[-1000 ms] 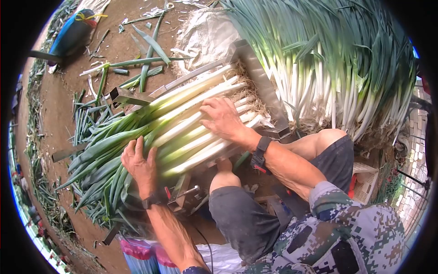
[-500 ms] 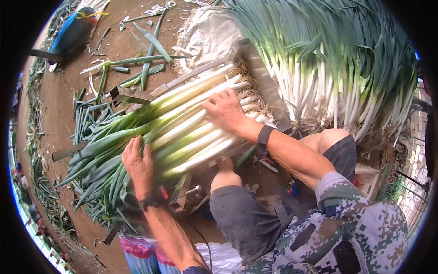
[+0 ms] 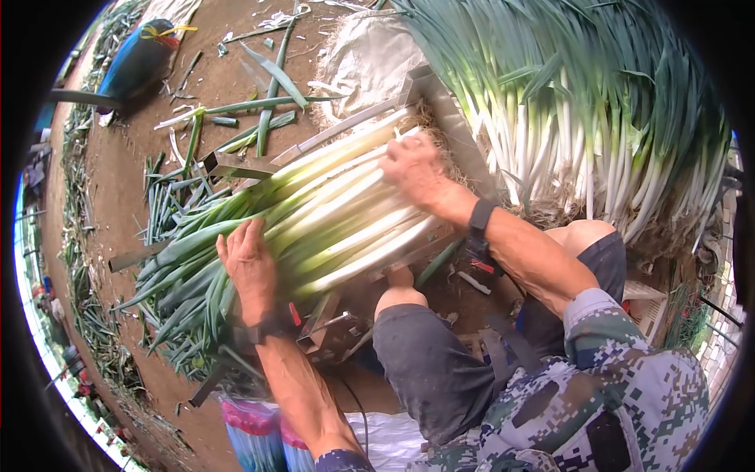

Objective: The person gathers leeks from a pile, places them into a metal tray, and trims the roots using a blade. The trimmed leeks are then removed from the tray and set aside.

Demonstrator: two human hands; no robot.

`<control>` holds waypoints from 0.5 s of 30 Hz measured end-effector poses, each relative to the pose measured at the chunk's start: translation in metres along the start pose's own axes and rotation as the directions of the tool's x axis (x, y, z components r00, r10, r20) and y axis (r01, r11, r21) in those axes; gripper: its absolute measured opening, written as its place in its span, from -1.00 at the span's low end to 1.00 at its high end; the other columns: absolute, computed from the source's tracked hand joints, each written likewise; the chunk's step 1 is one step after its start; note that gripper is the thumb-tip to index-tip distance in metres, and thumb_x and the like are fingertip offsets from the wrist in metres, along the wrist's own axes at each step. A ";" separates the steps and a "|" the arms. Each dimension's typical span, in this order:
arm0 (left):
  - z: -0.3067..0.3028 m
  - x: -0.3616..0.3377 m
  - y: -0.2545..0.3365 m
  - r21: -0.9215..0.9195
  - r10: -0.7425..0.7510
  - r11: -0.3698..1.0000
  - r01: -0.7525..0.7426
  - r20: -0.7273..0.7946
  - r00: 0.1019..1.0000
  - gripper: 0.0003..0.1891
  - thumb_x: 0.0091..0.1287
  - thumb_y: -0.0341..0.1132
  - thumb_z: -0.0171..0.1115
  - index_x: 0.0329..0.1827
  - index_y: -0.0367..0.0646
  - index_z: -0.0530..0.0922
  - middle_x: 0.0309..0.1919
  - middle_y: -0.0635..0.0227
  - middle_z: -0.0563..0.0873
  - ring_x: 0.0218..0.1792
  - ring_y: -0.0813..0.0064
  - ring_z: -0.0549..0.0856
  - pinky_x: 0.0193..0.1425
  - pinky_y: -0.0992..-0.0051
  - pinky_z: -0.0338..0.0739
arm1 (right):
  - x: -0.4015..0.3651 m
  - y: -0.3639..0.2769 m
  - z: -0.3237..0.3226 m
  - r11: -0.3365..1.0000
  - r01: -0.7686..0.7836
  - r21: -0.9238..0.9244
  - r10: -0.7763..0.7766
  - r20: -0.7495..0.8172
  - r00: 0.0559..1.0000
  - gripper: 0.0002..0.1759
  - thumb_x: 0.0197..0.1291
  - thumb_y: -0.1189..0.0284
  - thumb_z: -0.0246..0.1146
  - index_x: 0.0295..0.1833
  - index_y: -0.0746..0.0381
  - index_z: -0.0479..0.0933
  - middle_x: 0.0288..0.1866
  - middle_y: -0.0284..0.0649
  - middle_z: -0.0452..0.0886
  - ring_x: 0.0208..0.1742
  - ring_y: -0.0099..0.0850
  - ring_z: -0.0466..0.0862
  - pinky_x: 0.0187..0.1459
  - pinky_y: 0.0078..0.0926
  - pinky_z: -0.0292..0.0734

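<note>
Leeks in a thick bundle (image 3: 338,212) lie lengthwise in a metal cradle (image 3: 444,118), white shanks toward its upright end plate and green tops spilling out over the far open end. Most of the cradle is hidden beneath the stalks; only the end plate, one side rail and some legs under the bundle show.

Left hand (image 3: 250,266) rests palm down on the green part of the bundle, fingers (image 3: 253,236) stretched flat and close together, thumb set apart, gripping nothing. Right hand (image 3: 415,169) lies on the white shanks just beside the root ends, and it is smeared by motion, so I cannot tell whether its fingers are spread or curled over the stalks. The roots under it are mostly covered. Each wrist wears a dark band (image 3: 480,216).

Beyond the end plate a big heap of leeks (image 3: 582,118) stands roots down, its upper leaves cut off by the round edge of the view. A pale sack (image 3: 366,59) is partly tucked behind the cradle. Loose leaves litter the dirt floor (image 3: 126,181), and a blue object (image 3: 138,59) near the top edge is too small to identify. At the bottom, blue rolls with pink ends (image 3: 255,433) are half hidden by the left forearm
</note>
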State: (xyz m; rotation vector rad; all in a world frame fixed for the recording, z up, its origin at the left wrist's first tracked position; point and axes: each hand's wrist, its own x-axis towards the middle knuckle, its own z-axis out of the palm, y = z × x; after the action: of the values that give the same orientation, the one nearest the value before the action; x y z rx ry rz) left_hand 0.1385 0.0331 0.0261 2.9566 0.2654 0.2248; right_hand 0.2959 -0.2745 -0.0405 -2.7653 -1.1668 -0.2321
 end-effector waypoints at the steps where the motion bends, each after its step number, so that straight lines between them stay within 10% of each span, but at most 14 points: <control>1: -0.004 0.003 0.001 0.021 0.028 0.999 -0.027 -0.021 0.999 -0.71 0.41 -0.44 0.17 0.12 0.03 0.69 0.06 0.32 0.75 0.18 0.25 0.65 0.56 0.01 0.20 | -0.005 0.021 -0.008 0.998 -0.062 0.025 0.061 0.044 0.997 -0.90 0.07 0.30 0.36 -0.28 0.02 0.67 -0.17 -0.29 0.58 -0.06 -0.30 0.60 0.05 -0.19 0.39; 7: 0.035 -0.008 -0.001 0.015 -0.007 1.000 0.009 -0.109 0.994 -0.68 0.31 -0.50 0.22 0.10 -0.01 0.64 0.20 0.29 0.62 0.32 0.16 0.53 0.49 -0.01 0.29 | 0.006 0.014 -0.034 0.957 -0.286 0.038 0.232 0.489 0.841 -0.62 0.22 0.20 0.33 0.10 0.12 0.60 0.09 -0.13 0.52 0.12 -0.15 0.58 0.11 -0.05 0.44; 11: 0.033 -0.008 0.001 -0.003 0.012 1.000 -0.012 -0.083 0.996 -0.63 0.31 -0.34 0.31 0.19 -0.06 0.61 0.27 0.23 0.59 0.37 0.08 0.47 0.47 0.08 0.27 | 0.007 -0.019 -0.033 0.852 -0.310 0.421 0.165 0.346 0.924 -0.23 0.35 -0.01 0.22 0.50 0.25 0.32 0.42 0.05 0.40 0.42 0.04 0.41 0.43 0.20 0.22; 15: 0.030 -0.014 0.008 0.024 -0.024 0.999 0.025 -0.058 0.998 -0.52 0.28 -0.13 0.40 0.24 -0.06 0.59 0.36 0.23 0.55 0.46 0.11 0.39 0.54 0.02 0.18 | -0.014 -0.051 0.011 0.961 -0.254 0.110 0.211 0.301 0.930 -0.01 0.31 -0.20 0.16 0.60 0.31 0.19 0.63 0.09 0.16 0.64 0.06 0.12 0.57 0.22 -0.07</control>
State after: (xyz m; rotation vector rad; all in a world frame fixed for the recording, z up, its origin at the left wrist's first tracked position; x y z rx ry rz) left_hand 0.1315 0.0184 -0.0039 2.9726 0.3137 0.3064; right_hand 0.2504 -0.2469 -0.0507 -2.8331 -0.8503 0.2789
